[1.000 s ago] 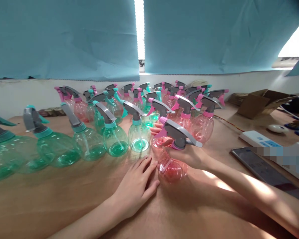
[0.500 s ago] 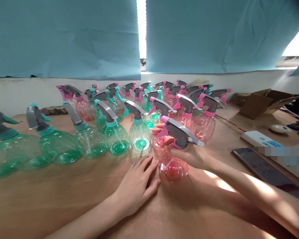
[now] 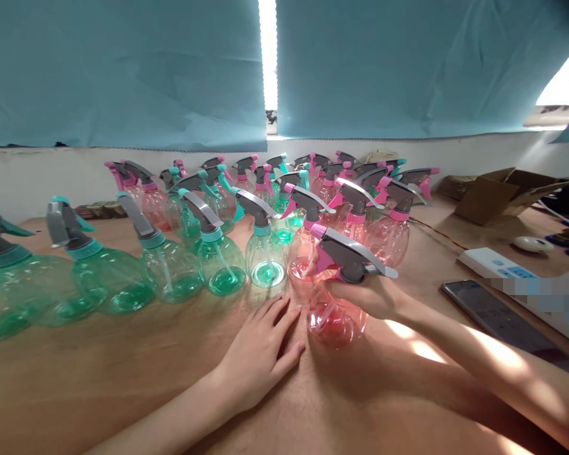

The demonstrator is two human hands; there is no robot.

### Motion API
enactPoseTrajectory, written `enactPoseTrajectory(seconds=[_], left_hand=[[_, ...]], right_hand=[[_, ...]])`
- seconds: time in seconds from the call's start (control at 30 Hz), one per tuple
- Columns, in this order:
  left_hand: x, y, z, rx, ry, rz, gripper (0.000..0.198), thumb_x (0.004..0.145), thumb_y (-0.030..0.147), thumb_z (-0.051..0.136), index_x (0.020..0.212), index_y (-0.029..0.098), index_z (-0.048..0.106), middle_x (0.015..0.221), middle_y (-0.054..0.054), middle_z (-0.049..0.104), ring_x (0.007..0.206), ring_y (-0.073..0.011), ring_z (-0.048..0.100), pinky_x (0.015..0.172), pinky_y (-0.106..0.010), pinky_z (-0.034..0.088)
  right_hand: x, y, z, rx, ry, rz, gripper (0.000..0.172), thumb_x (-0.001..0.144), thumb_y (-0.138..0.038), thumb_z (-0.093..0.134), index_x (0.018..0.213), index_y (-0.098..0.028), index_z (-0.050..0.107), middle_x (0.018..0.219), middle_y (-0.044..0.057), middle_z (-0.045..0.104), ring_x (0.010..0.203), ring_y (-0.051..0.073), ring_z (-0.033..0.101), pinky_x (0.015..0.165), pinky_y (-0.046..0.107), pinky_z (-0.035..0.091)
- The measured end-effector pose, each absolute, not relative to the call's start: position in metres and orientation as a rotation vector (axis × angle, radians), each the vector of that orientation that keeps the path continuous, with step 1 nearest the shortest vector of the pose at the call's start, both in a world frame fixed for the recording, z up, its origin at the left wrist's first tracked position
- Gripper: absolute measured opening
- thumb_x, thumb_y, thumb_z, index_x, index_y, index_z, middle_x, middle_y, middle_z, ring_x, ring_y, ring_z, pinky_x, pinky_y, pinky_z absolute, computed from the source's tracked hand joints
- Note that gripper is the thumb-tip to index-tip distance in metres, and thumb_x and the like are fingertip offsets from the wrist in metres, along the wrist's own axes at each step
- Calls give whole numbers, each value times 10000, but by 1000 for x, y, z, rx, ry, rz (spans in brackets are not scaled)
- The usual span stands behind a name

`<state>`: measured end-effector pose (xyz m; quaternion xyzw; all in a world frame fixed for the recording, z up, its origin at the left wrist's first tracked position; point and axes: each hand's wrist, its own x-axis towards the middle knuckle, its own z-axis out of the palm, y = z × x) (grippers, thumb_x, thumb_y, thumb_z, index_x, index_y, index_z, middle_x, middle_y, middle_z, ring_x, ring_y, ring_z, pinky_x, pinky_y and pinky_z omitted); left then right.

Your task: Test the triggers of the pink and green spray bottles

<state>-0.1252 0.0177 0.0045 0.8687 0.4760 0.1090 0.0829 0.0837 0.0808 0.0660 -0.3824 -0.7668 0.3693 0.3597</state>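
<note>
My right hand (image 3: 372, 296) is wrapped round the neck of a clear pink spray bottle (image 3: 336, 323) with a grey and pink trigger head. The bottle stands nearly upright at the front, with some liquid low inside. Part of the fingers is hidden behind the bottle and its trigger. Flat on the table (image 3: 180, 379), my left hand (image 3: 260, 351) has its fingers apart and holds nothing. It lies just left of the held bottle. A green spray bottle (image 3: 267, 259) stands beyond its fingertips, and another pink spray bottle (image 3: 302, 249) is behind the held one.
Several green spray bottles (image 3: 114, 281) form a row to the left. More pink and green bottles crowd the back. To the right lie a phone (image 3: 497, 322), a white power strip (image 3: 497, 268), a white mouse (image 3: 533, 245) and an open cardboard box (image 3: 488, 196).
My right hand and the pink spray bottle have shifted slightly to the right. Its fingers have drawn in by the trigger. My left hand stays where it was.
</note>
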Motion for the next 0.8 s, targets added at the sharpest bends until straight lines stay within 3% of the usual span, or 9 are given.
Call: enactPoseTrajectory(seconds=[0.03, 0.1, 0.23, 0.47, 0.8], left_hand=[[-125, 17, 5, 2591, 1423, 324, 487, 953, 376, 481, 1388, 159, 469, 1453, -157, 456, 1338, -328, 411, 1085, -521, 366], [-124, 17, 6, 2589, 1428, 320, 488, 950, 369, 489, 1386, 150, 473, 1450, -159, 458, 1338, -331, 410, 1088, -523, 365], [-124, 17, 6, 2597, 1440, 294, 484, 953, 362, 488, 1386, 145, 472, 1457, -163, 448, 1341, -329, 407, 1089, -526, 364], [-126, 17, 2, 2607, 1430, 340, 477, 958, 374, 476, 1380, 152, 473, 1455, -160, 452, 1338, -320, 410, 1086, -516, 367], [-128, 18, -6, 2624, 1418, 437, 464, 954, 386, 471, 1374, 189, 475, 1447, -135, 464, 1324, -315, 422, 1084, -507, 367]], right_hand=[[84, 82, 66, -946, -1983, 971, 46, 685, -241, 495, 674, -214, 530, 536, -45, 419, 530, 120, 410, 505, 286, 384], [83, 84, 64, -847, -1994, 1015, 231, 696, -185, 503, 887, -204, 631, 653, -17, 558, 635, 152, 526, 605, 317, 466], [83, 87, 60, -764, -2019, 995, 400, 738, -164, 535, 1123, -214, 633, 771, 11, 650, 779, 212, 617, 743, 389, 524], [81, 83, 64, -844, -2026, 938, 255, 775, -193, 580, 1010, -237, 670, 781, 33, 672, 793, 257, 648, 693, 420, 547], [80, 84, 67, -829, -2055, 952, 265, 782, -196, 566, 1023, -247, 664, 844, 48, 689, 790, 245, 631, 670, 403, 549]])
